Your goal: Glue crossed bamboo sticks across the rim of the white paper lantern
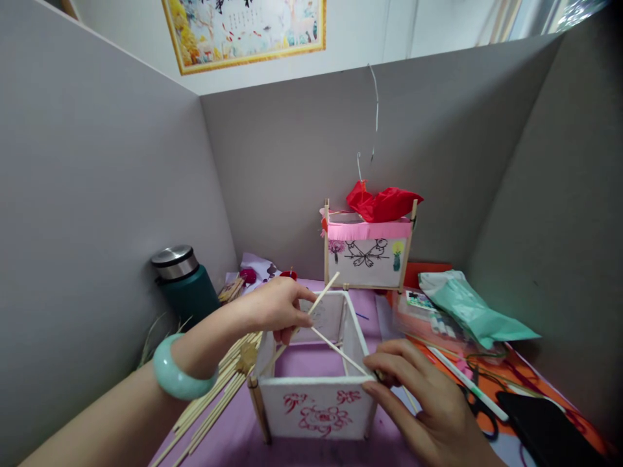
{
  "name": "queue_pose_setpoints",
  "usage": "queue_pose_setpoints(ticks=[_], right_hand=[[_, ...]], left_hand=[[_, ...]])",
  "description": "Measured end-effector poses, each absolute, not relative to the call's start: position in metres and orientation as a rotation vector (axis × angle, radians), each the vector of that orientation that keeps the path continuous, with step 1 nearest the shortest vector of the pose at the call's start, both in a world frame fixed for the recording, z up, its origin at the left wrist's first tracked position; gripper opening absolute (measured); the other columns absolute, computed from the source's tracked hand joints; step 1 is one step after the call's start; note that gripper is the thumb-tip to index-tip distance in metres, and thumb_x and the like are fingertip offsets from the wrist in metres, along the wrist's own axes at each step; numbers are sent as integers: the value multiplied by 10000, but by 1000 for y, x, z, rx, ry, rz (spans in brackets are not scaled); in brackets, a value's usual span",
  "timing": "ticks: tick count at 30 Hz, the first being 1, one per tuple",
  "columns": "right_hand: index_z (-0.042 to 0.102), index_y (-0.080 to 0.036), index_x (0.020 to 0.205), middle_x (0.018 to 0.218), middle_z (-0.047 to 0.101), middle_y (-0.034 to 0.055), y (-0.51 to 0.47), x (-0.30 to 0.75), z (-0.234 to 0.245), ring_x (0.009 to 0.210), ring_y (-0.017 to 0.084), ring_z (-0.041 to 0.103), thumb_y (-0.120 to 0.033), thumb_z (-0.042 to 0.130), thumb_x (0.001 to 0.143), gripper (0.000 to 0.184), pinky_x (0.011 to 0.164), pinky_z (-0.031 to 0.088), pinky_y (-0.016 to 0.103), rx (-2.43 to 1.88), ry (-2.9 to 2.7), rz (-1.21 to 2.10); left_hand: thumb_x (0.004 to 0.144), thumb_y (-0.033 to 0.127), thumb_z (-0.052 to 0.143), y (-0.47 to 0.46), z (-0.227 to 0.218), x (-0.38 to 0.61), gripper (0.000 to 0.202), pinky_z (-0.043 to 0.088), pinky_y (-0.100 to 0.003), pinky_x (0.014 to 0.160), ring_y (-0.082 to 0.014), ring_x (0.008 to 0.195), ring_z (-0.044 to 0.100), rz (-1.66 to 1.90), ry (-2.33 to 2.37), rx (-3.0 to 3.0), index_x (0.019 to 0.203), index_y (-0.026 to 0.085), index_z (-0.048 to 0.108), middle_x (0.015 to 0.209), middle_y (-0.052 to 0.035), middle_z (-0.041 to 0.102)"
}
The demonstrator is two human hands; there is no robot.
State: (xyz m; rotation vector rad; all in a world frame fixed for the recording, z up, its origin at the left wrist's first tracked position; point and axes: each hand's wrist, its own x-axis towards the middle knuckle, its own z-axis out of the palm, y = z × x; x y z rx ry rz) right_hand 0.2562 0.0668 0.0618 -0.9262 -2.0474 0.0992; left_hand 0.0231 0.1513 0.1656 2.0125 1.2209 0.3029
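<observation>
A small square lantern frame (316,395) of white paper panels with red drawings stands open-topped on the purple mat. My left hand (275,308), with a jade bangle at the wrist, pinches a thin bamboo stick (324,288) over the frame's far left corner. A second thin stick (341,353) lies diagonally across the open top. My right hand (423,402) is closed on that stick's near end at the frame's front right corner.
A finished lantern (367,253) with a pink band and red paper stands behind. A green thermos (185,285) is at the left, loose bamboo sticks (214,399) beside it. Plastic packets (462,305), scissors (479,405) and a black cloth (545,421) lie at the right. Grey partition walls enclose the desk.
</observation>
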Motion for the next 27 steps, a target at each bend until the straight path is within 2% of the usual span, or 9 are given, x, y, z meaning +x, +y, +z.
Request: queue_pose_setpoints(ticks=[9, 15, 20, 24, 27], right_hand=[[559, -208, 1037, 947, 550, 53, 67, 256, 61, 808, 138, 595, -187, 522, 886, 158, 666, 503, 231, -920, -2058, 73], [556, -214, 1052, 945, 550, 52, 69, 258, 58, 767, 131, 592, -203, 541, 882, 171, 647, 502, 230, -915, -2068, 59], [554, -210, 1036, 938, 545, 55, 67, 257, 61, 806, 145, 592, -192, 531, 885, 154, 662, 504, 245, -911, -2062, 71], [550, -208, 1034, 928, 538, 50, 66, 256, 64, 782, 137, 584, -178, 529, 884, 154, 649, 496, 244, -910, -2064, 100], [549, -209, 1032, 936, 538, 49, 65, 256, 65, 792, 137, 583, -167, 528, 883, 157, 655, 492, 244, -910, -2060, 99]], left_hand=[[704, 228, 536, 156, 168, 25, 257, 388, -190, 386, -130, 368, 529, 275, 1173, 2155, 876, 220, 727, 407, 17, 570], [725, 200, 505, 153, 172, 26, 350, 371, -181, 393, -117, 377, 514, 210, 1195, 2193, 1009, 211, 708, 411, 30, 542], [734, 187, 492, 153, 176, 30, 301, 393, -183, 452, -97, 420, 526, 22, 1208, 2266, 948, 167, 702, 446, 35, 547], [749, 213, 484, 152, 178, 34, 311, 397, -196, 469, -106, 451, 541, -74, 1260, 2261, 988, 181, 680, 462, 38, 549], [732, 206, 484, 150, 178, 39, 289, 393, -205, 466, -120, 472, 555, -119, 1288, 2281, 940, 177, 682, 473, 31, 551]])
